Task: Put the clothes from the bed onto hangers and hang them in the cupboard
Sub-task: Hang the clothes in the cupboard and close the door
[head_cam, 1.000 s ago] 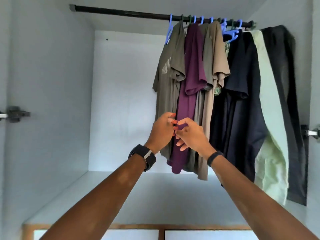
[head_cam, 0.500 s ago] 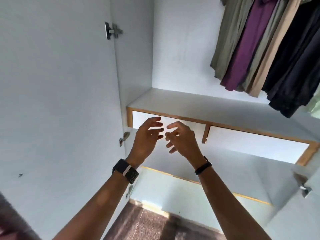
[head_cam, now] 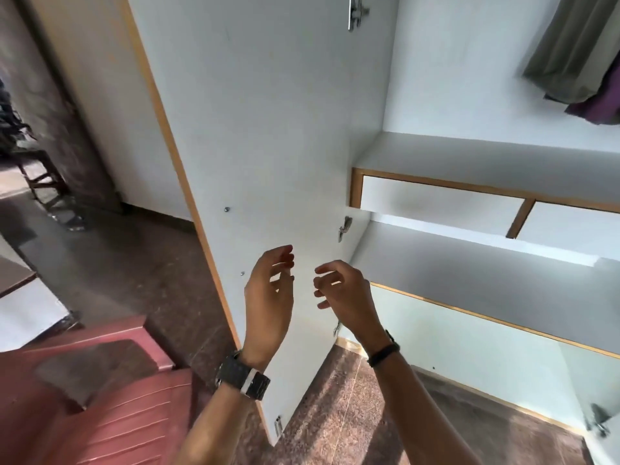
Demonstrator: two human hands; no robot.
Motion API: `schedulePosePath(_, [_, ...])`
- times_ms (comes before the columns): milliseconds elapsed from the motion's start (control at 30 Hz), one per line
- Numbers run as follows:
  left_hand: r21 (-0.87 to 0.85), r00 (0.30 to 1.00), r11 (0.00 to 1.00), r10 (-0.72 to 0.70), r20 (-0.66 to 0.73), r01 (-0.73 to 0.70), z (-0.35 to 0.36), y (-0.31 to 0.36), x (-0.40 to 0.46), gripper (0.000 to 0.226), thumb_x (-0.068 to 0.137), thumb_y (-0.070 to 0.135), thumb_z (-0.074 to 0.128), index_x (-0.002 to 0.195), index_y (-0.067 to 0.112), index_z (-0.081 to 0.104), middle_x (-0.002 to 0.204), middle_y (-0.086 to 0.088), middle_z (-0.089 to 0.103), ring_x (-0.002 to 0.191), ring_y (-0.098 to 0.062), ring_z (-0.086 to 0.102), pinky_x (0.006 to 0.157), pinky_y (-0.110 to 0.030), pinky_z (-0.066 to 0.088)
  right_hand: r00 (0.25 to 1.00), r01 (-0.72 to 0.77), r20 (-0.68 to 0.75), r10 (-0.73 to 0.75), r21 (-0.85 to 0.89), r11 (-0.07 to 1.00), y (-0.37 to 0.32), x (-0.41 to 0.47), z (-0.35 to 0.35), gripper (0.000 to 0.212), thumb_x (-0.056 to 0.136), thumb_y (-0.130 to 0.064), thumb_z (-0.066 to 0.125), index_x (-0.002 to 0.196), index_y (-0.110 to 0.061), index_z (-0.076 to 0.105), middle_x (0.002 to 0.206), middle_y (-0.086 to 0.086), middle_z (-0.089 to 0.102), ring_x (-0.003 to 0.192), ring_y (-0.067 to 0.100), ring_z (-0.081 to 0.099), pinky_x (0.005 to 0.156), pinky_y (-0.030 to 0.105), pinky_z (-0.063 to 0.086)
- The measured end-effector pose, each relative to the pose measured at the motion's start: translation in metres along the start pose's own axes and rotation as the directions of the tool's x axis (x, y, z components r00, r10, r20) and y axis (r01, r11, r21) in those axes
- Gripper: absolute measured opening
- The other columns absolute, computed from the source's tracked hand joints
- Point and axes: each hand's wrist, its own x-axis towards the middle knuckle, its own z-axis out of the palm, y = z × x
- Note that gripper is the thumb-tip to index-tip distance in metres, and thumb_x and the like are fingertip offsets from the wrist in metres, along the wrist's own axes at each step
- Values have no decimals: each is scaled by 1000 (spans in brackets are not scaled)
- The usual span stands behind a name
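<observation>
My left hand (head_cam: 268, 297) and my right hand (head_cam: 345, 297) hover side by side in front of the open white cupboard door (head_cam: 268, 129), fingers loosely curled, holding nothing. The cupboard (head_cam: 469, 156) stands open on the right. Only the lower ends of hung clothes show at the top right: an olive garment (head_cam: 567, 55) and a purple one (head_cam: 600, 109) beside it. The rail, the hangers and the bed are out of view.
Two white drawers (head_cam: 436, 203) with wooden trim sit under the hanging space, with a shelf below them. A red plastic chair (head_cam: 100, 397) stands at the lower left on the dark stone floor (head_cam: 134, 256). A doorway opens at the far left.
Both hands let go of the hung shirts and dropped away from them. My view swung down and to the left, so the door, the floor and the red chair came into sight.
</observation>
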Motion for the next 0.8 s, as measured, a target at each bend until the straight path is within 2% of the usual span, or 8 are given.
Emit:
schedulePosePath(133, [62, 953, 986, 168, -251, -158, -60, -9, 25, 38, 90, -9, 49, 113, 21, 52, 113, 9, 53, 110, -10, 55, 86, -19, 48, 997, 73, -29, -73, 2, 997, -26, -3, 60, 13, 86, -7, 59, 89, -19, 65, 78, -5, 68, 73, 17, 68, 70, 34, 59])
schedulePosePath(233, [28, 937, 990, 137, -323, -135, -93, -21, 59, 41, 91, -9, 45, 124, 16, 51, 113, 15, 47, 110, -18, 52, 90, -26, 45, 972, 221, -72, -225, -53, 974, -51, 3, 93, 10, 87, -12, 63, 90, -21, 64, 87, -12, 67, 76, 4, 66, 74, 23, 55])
schedulePosePath(300, [-74, 963, 997, -39, -266, 20, -105, -24, 86, 37, 96, -1, 41, 127, 16, 51, 119, 7, 50, 110, -14, 51, 95, -24, 42, 949, 296, -89, -302, -77, 952, -71, 13, 110, 11, 88, -13, 63, 99, -17, 64, 96, -9, 66, 83, 1, 63, 73, 7, 46])
schedulePosePath(400, [-209, 969, 949, -247, -22, 238, -109, -29, 107, 29, 100, 16, 35, 106, 28, 62, 110, 3, 63, 105, -19, 60, 96, -36, 47, 942, 314, -97, -320, -78, 946, -95, 27, 131, 27, 91, -17, 62, 117, -16, 58, 116, -5, 60, 101, 4, 56, 74, -1, 39])
schedulePosePath(467, [-242, 961, 931, -274, 26, 272, -110, -31, 108, 30, 101, 20, 34, 100, 27, 63, 103, 0, 68, 100, -22, 63, 93, -41, 49, 931, 338, -112, -348, -98, 936, -104, 37, 144, 35, 92, -23, 62, 125, -18, 54, 127, -4, 55, 109, 5, 52, 85, 8, 43])
schedulePosePath(567, [-314, 962, 916, -273, -28, 250, -111, -29, 105, 31, 100, 12, 36, 96, 22, 65, 96, 1, 68, 98, -23, 63, 87, -33, 49, 914, 368, -130, -385, -135, 920, -107, 47, 158, 42, 90, -30, 64, 128, -18, 51, 131, -3, 53, 115, 10, 53, 97, 26, 47])
schedulePosePath(733, [-321, 971, 919, -239, 14, 230, -108, -28, 99, 39, 98, 5, 41, 89, 31, 69, 92, 10, 71, 95, -17, 66, 91, -38, 50, 873, 394, -237, -426, -171, 903, -105, 44, 160, 47, 85, -39, 68, 124, -18, 51, 124, -5, 57, 104, 4, 52, 93, 33, 51])
schedulePosePath(800, [-274, 977, 938, -207, 53, 213, -103, -25, 89, 35, 98, 6, 43, 93, 29, 69, 91, 11, 71, 93, -13, 67, 88, -34, 51, 854, 395, -281, -438, -197, 897, -103, 38, 151, 46, 84, -41, 68, 121, -17, 53, 121, -4, 60, 103, 8, 56, 91, 34, 53])
